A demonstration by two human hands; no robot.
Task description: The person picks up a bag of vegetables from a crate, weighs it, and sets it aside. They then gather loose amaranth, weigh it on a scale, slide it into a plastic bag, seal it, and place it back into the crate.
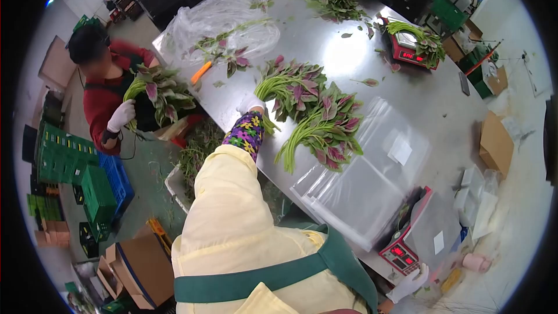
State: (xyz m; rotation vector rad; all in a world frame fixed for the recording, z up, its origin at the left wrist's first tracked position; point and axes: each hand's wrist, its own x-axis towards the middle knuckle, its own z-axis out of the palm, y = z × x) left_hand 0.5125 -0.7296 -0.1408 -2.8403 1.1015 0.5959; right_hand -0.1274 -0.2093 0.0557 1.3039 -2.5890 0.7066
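Note:
My left hand (251,103), in a white glove below a flowered cuff, reaches to the stems of a leafy bunch (293,88) with green and purple leaves; its fingers are partly hidden. Just to the right, a second bunch (328,128) lies on the metal table (232,90). At the lower right, my right hand (409,284), also gloved, is at the front edge of a red scale (401,250) with lit digits. Its fingers are apart and nothing shows in them. Clear plastic bags (366,180) lie flat between the bunches and this scale.
A co-worker at the left holds a leafy bunch (163,94). Another person's gloved hands are at a pile of greens (330,0) at the far edge. A second red scale (410,49) bears greens. An orange-handled knife (201,73) and crumpled plastic (203,23) lie farther back.

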